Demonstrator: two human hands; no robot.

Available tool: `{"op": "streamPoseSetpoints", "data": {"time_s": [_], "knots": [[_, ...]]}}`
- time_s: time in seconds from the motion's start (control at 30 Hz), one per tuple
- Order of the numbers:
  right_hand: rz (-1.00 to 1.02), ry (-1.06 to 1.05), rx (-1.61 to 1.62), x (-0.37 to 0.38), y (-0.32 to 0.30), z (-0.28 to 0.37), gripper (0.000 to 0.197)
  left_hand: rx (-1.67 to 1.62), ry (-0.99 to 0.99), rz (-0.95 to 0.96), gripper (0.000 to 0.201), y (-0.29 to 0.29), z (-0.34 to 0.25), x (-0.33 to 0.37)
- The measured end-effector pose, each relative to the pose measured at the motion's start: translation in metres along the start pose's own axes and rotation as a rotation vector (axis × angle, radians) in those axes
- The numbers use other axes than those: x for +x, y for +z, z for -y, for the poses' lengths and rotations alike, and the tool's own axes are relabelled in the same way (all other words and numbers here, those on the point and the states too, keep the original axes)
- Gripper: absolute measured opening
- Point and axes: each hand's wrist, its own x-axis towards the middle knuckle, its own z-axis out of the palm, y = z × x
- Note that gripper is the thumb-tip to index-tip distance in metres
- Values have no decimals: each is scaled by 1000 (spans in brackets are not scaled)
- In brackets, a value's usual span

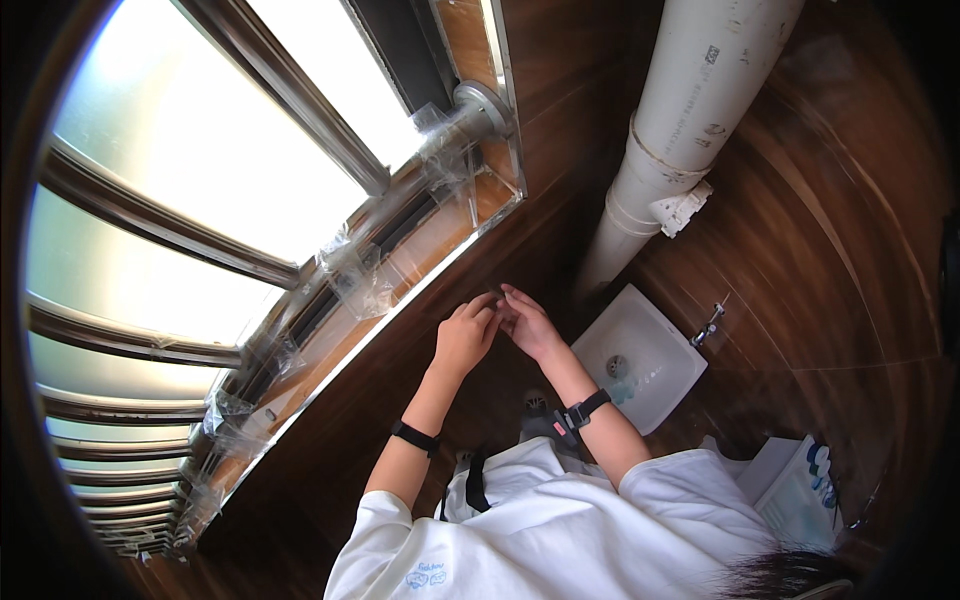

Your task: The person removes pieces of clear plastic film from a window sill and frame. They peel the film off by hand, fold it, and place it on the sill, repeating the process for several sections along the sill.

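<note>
My left hand and my right hand meet at the fingertips in front of me, beside the window ledge. The fingers of the left are curled and pinched together. Those of the right are bent in against them, thumb and forefinger close to the left fingertips. A small dark bit seems to lie between the tips, too small to name. Each forearm wears a black strap, and the one on the right carries a small buckle or device.
A barred window fills the left, its ledge strewn with clear plastic film. A thick white pipe runs down ahead. To the right are a white sink, a tap and a white tank-like box.
</note>
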Motion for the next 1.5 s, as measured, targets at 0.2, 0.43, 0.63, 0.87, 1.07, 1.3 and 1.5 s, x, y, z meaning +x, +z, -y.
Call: {"op": "streamPoseSetpoints", "data": {"time_s": [0.2,0.43,0.63,0.87,1.07,1.3,1.5], "knots": [[-114,-17,-129,24,0,4,30,4,-70,26,19,4,-2,5],[22,81,-150,61,-10,22,9,135,-201,-17,34,-3,12,2],[-203,43,-51,81,10,26,10,198,-229,4,28,5,37,-5],[-182,14,95,73,13,21,21,150,-211,-68,17,12,44,-7],[-174,1,-39,73,12,20,22,149,-197,-46,7,15,48,-7],[-137,-24,-35,73,6,22,19,102,-67,-111,11,12,34,-8],[-95,-45,134,76,-5,14,21,-31,12,-159,12,12,14,1]]}}
